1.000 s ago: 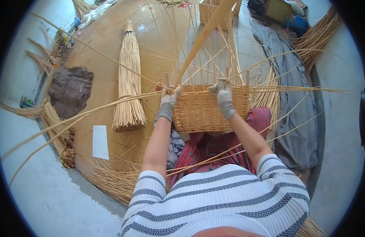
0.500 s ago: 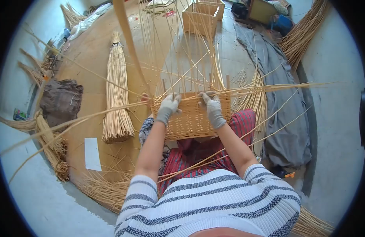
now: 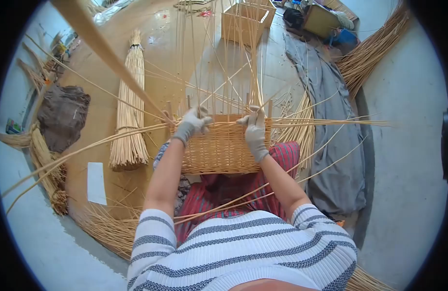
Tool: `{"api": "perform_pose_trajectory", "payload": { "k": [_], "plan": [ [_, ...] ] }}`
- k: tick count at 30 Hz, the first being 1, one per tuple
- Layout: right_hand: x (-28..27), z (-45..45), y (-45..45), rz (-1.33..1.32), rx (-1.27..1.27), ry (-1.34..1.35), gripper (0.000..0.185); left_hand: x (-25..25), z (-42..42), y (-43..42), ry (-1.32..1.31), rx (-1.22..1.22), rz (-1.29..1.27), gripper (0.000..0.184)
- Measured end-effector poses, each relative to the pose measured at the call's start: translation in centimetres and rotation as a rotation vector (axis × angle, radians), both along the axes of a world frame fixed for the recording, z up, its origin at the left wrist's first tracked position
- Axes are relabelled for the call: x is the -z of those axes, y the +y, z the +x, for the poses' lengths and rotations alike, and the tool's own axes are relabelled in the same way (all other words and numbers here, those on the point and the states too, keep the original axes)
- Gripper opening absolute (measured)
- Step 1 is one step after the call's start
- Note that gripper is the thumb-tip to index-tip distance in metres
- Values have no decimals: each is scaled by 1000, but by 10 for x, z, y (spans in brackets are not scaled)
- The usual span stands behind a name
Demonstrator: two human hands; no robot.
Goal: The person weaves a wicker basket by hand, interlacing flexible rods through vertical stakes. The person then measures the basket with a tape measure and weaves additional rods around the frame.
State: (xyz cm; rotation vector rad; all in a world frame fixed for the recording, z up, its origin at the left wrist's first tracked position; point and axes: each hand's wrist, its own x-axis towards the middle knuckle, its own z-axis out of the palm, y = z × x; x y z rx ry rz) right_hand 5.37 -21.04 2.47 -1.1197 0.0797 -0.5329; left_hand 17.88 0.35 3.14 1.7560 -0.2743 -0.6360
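Observation:
A half-woven wicker basket [image 3: 216, 153] stands above my lap, its honey-coloured wall facing me and long upright rods [image 3: 227, 72] rising from the rim. At the rim's left part, my gloved left hand [image 3: 196, 121] has its fingers curled closed around a wicker rod. Farther right, my gloved right hand [image 3: 255, 128] grips wicker rods at the rim, fingertips up against the uprights. Loose weaving rods [image 3: 102, 144] stretch out to the left, and more rods [image 3: 331, 121] stick out to the right. The exact strands under my fingers are partly hidden.
A tied bundle of rods [image 3: 129, 109] lies on the floor at left, near a white sheet [image 3: 96, 183] and dark cloth [image 3: 64, 116]. Grey tarpaulin [image 3: 335, 160] covers floor at right. A wooden box [image 3: 241, 29] stands behind the basket. More rods [image 3: 374, 53] lean by the right wall.
The basket and both hands appear shifted left in view as the camera turned. My right fingers now point upward along the uprights; the left hand stays at the rim.

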Motion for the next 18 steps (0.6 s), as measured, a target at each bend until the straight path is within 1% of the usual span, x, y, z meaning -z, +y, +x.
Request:
{"api": "perform_pose_trajectory", "payload": {
  "k": [1,2,3,4,5,6,7,9,10,11,12,13,14,15,17,18],
  "plan": [
    [-10,4,6,-78,105,7,26,5,14,-4,19,-6,0,41],
    [-15,-2,19,-153,211,26,24,13,24,-7,-213,-40,265,50],
    [-18,-9,35,-163,206,39,24,16,29,-14,-460,-72,517,59],
    [-26,-6,48,-102,152,-34,17,7,31,-21,-469,-88,496,59],
    [-33,0,49,-42,91,-105,12,-5,28,-23,-426,-116,528,66],
    [-12,4,40,-46,82,-96,12,-8,14,-20,-361,-130,577,73],
    [30,8,29,-424,178,-17,14,-4,0,-14,-346,-121,590,73],
    [27,5,4,-807,276,31,16,-14,-3,-13,-540,-302,520,55],
    [-11,-12,-10,-401,250,181,20,-26,-9,-11,-563,-294,526,55],
    [-36,-16,-18,2,211,308,25,-43,-16,-16,-720,-412,327,51],
    [-37,-13,-19,3,224,296,25,-51,-20,-28,-854,-522,112,47],
    [-29,-24,-14,72,282,328,24,-35,-18,-43,-838,-499,113,47],
    [-24,-38,-12,130,334,363,23,-12,-14,-63,-410,-150,297,39],
    [-23,-42,-18,123,339,367,23,-1,-11,-78,9,190,454,33],
    [-24,-16,-40,-124,166,361,27,-37,-47,-81,28,174,344,35],
    [-24,8,-43,-250,136,335,31,-35,-41,-82,13,168,347,35]
  ]
}}
